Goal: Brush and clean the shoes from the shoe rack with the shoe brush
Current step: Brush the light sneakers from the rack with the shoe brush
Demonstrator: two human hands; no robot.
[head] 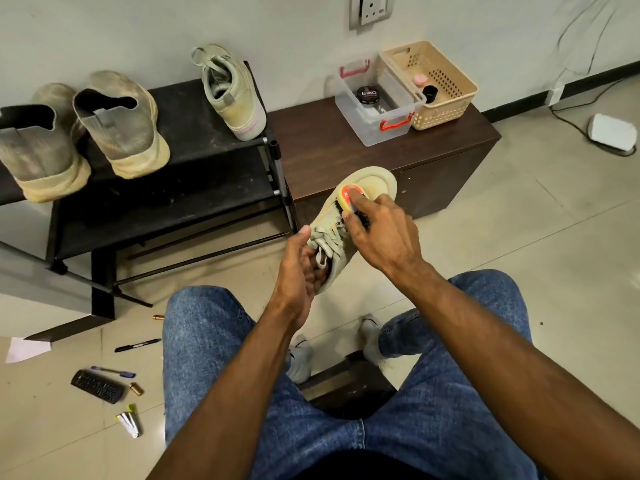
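A pale beige sneaker is held up in front of my knees, toe pointing away. My left hand grips it at the heel and collar, fingers inside the opening. My right hand grips the shoe brush, a yellow and orange handle with dark bristles, pressed onto the sneaker's upper just past the laces. Its matching sneaker stands on the black shoe rack. Two dusty grey slip-on shoes stand at the rack's left.
A dark wooden cabinet right of the rack bears a clear box with a polish tin and a beige basket. On the tiled floor at left lie a remote, pens and batteries. A cable runs at far right.
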